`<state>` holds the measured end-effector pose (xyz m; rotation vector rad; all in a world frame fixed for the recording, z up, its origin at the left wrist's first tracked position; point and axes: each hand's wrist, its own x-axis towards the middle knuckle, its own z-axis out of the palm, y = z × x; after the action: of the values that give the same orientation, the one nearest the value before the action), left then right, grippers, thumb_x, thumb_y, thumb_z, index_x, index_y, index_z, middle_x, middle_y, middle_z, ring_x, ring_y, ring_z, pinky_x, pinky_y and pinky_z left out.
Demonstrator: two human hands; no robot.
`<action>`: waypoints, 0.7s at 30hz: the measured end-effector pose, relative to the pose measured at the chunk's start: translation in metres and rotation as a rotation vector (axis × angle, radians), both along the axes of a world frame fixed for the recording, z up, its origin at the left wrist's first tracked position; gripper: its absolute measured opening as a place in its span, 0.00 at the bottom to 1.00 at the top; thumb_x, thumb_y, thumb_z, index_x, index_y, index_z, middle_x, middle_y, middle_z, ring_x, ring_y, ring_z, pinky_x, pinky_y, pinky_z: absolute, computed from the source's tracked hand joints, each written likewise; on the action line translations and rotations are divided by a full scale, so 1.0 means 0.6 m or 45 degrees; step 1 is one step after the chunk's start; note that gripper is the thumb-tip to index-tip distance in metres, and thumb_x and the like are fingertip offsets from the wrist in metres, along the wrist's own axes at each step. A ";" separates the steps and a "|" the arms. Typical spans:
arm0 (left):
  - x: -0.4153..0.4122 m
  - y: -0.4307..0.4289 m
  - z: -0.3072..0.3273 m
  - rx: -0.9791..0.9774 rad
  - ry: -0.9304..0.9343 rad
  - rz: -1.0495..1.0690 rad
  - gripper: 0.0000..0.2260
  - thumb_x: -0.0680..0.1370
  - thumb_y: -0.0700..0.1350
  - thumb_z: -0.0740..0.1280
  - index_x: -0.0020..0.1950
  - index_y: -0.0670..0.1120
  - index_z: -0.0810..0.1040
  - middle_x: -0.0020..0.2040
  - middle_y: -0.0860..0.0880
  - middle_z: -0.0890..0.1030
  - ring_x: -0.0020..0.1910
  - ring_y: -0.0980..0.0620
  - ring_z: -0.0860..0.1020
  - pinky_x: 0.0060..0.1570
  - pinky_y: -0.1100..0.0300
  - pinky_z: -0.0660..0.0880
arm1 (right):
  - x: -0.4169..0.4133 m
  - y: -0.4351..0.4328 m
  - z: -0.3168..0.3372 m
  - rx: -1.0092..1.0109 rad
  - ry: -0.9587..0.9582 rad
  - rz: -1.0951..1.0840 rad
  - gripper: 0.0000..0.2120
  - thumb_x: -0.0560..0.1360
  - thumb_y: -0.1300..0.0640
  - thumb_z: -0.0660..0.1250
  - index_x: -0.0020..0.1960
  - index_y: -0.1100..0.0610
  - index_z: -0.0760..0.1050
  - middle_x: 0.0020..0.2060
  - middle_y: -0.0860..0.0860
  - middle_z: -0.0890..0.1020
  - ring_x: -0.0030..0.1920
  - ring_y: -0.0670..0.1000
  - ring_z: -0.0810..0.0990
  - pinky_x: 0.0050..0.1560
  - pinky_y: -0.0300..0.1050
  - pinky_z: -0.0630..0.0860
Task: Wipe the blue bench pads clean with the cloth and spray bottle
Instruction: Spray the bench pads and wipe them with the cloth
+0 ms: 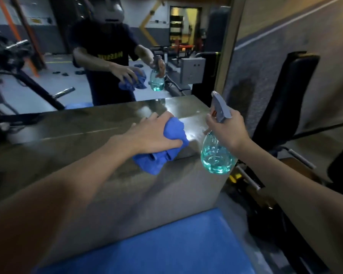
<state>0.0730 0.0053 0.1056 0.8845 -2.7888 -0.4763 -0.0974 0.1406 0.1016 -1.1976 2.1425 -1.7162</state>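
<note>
**Fig. 1. Head view, both hands forward.** The blue bench pad (166, 244) lies nearest the viewer, beneath both forearms and well short of either hand. Only part of it shows.

The cloth (156, 163), blue and bunched, is gripped by the left hand (152, 133). The fingers curl over the wad and press it onto a shiny metal ledge (77, 155) beyond the pad, near the ledge's front edge.

The spray bottle (216, 157) (clear, partly filled with pale blue-green liquid) hangs from the right hand (230, 131), just right of the cloth hand. The fingers wrap its neck under the grey spray head, and the nozzle points away from the viewer. Whether a finger sits on the trigger cannot be told.

Beyond both hands, a mirror (48, 66) reflects the pose.

Likely hazards:
- The cloth is working the ledge, not the pad, so the pad may go unwiped unless both hands draw back.
- A squeeze at this aim would wet the ledge or mirror instead of the pad.
- The cloth's loose tail overhangs the ledge edge and could slip free if the grip slackens.
</note>
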 end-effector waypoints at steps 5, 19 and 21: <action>-0.113 -0.038 -0.013 -0.019 -0.101 -0.043 0.34 0.64 0.72 0.64 0.66 0.61 0.63 0.55 0.50 0.69 0.61 0.41 0.71 0.60 0.41 0.70 | -0.081 -0.047 -0.003 -0.041 0.068 -0.139 0.09 0.77 0.60 0.67 0.41 0.63 0.71 0.31 0.54 0.76 0.25 0.40 0.75 0.28 0.32 0.68; -0.219 -0.070 -0.170 -0.073 -0.453 0.102 0.54 0.53 0.84 0.29 0.78 0.66 0.37 0.81 0.53 0.37 0.79 0.47 0.35 0.74 0.33 0.45 | -0.241 -0.100 -0.109 0.479 0.279 0.049 0.46 0.64 0.29 0.69 0.74 0.46 0.57 0.70 0.48 0.66 0.71 0.53 0.67 0.68 0.64 0.64; -0.220 -0.078 -0.168 -0.088 -0.461 0.095 0.55 0.51 0.85 0.28 0.78 0.67 0.38 0.81 0.54 0.38 0.80 0.47 0.37 0.75 0.35 0.46 | -0.247 -0.088 -0.130 0.459 0.245 0.096 0.44 0.59 0.28 0.68 0.69 0.46 0.63 0.64 0.48 0.71 0.65 0.53 0.72 0.65 0.60 0.71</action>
<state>-0.0592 -0.0414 0.0046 1.1557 -3.0534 -0.2244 -0.2456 0.0875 0.0237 -1.3577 2.3476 -1.1573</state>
